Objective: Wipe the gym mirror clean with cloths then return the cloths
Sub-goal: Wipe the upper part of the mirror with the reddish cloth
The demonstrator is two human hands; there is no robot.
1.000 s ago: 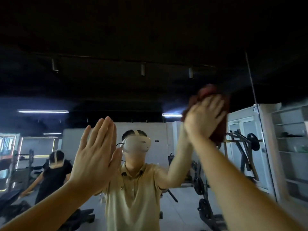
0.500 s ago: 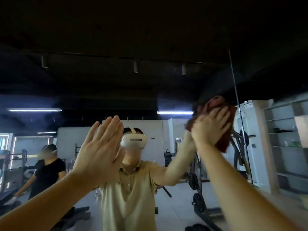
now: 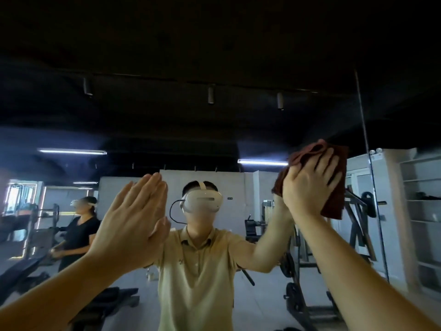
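The gym mirror [image 3: 214, 130] fills the view right in front of me. My right hand [image 3: 310, 185] presses a dark red cloth [image 3: 336, 185] flat against the glass at upper right, fingers straight and spread over it. The cloth bunches above my fingertips and hangs below my palm. My left hand [image 3: 136, 220] lies flat on the mirror at centre left, fingers straight and together, holding nothing. A vertical mirror seam [image 3: 367, 163] runs just right of the cloth.
The glass reflects me in a beige shirt [image 3: 195, 278], another person [image 3: 78, 232] at left, weight benches [image 3: 105, 304], a plate-loaded machine [image 3: 358, 225] and shelves [image 3: 422, 211] at right.
My right hand has slid the cloth down the glass and toward the seam over the last second. The left hand has stayed flat on the mirror in about the same spot.
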